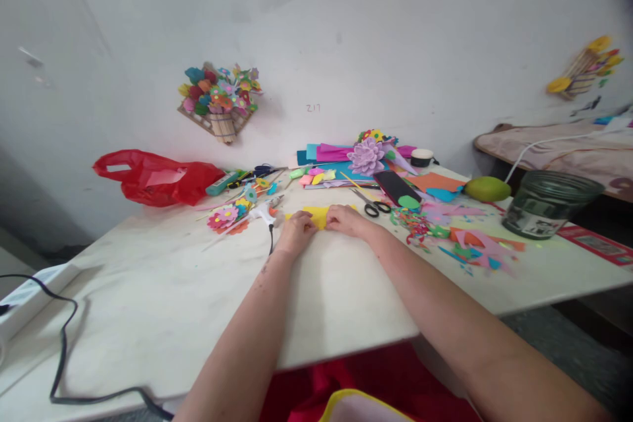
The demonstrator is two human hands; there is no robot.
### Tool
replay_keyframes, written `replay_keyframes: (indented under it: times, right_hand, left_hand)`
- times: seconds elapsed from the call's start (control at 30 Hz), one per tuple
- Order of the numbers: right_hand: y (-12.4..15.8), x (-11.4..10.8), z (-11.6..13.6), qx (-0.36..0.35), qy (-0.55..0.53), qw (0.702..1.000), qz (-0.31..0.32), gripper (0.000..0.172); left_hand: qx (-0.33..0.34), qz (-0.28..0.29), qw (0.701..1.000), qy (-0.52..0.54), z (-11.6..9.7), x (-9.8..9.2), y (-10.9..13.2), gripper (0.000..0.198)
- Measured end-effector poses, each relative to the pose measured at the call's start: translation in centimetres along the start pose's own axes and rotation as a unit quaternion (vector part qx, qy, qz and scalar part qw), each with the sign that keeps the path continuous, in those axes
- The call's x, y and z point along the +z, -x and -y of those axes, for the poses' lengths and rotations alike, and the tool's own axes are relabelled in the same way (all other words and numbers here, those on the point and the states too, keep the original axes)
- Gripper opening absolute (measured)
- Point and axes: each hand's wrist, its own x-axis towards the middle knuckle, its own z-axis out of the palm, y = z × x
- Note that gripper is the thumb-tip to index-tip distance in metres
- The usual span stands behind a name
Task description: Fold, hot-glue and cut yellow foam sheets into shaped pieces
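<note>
A yellow strip of craft sheet (pixel 320 216), paper or foam, lies on the white table (pixel 247 290) in front of me. My left hand (pixel 297 232) has its fingers curled over the left part of the strip. On the right part, my right hand (pixel 345 219) closes its fingertips on the same strip. Both hands rest low against the tabletop and hide some of the yellow. A white glue gun (pixel 264 213) sits just left of my left hand. Black-handled scissors (pixel 373 207) lie just right of my right hand.
Paper flowers (pixel 225 216) and a red plastic bag (pixel 158 178) occupy the left back. Toward the right are a phone (pixel 395 188), coloured scraps (pixel 475 250), a green mango-like fruit (pixel 487 188) and a glass jar (pixel 544 204). A black cord (pixel 63 343) crosses the left side.
</note>
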Motion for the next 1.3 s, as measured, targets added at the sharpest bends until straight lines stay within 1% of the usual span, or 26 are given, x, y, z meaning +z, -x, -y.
replay_keyframes:
  times: [0.23, 0.5, 0.7, 0.97, 1.13, 1.3]
  right_hand:
    - [0.1, -0.3, 0.4, 0.028, 0.001, 1.000, 0.014, 0.013]
    - [0.0, 0.1, 0.0, 0.017, -0.002, 1.000, 0.010, 0.013]
    - [-0.1, 0.0, 0.3, 0.034, 0.008, 0.999, 0.015, 0.014]
    - [-0.2, 0.0, 0.7, 0.060, 0.035, 0.997, 0.022, 0.017]
    - [-0.2, -0.2, 1.2, 0.094, 0.044, 0.994, 0.032, 0.019]
    - [-0.1, -0.5, 1.8, 0.092, 0.070, 0.993, 0.030, 0.021]
  left_hand:
    - [-0.007, -0.004, 1.000, 0.010, -0.1, -0.1, 0.0, 0.008]
    - [-0.015, 0.010, 1.000, 0.002, -0.2, 0.0, -0.1, 0.010]
    - [-0.010, 0.003, 0.998, -0.062, -0.3, 0.1, -0.1, 0.010]
    - [0.002, 0.000, 0.988, -0.155, -0.1, 0.5, -0.1, 0.012]
    - [0.000, 0.006, 0.984, -0.179, -0.3, 0.5, -0.1, 0.014]
    - [-0.004, 0.005, 0.983, -0.181, -0.5, 0.3, 0.0, 0.013]
